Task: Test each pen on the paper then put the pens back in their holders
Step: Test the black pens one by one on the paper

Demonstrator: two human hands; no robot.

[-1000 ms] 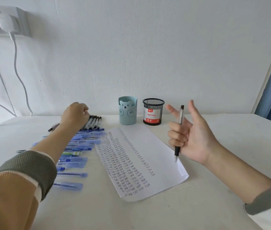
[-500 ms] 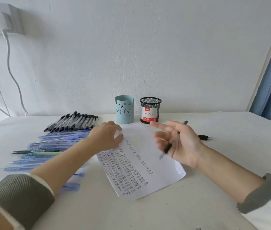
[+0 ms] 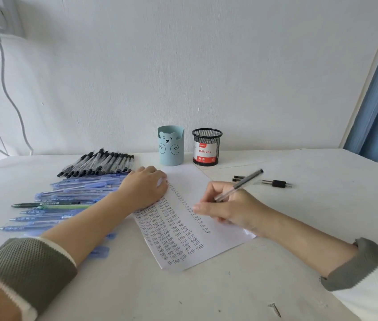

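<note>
Mid-frame the right hand (image 3: 229, 210), gripping the pen (image 3: 241, 185), has dropped onto the paper (image 3: 220, 244) and the flat, relaxed left hand (image 3: 144, 188) now pins it, so testing likely begins.

black wire-mesh holder (image 3: 207, 144), matt paper sheet (image 3: 215, 242)

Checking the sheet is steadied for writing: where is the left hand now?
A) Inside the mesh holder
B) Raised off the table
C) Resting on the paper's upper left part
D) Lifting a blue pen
C: the left hand rests on the paper, while the right hand holds the pen.
</note>
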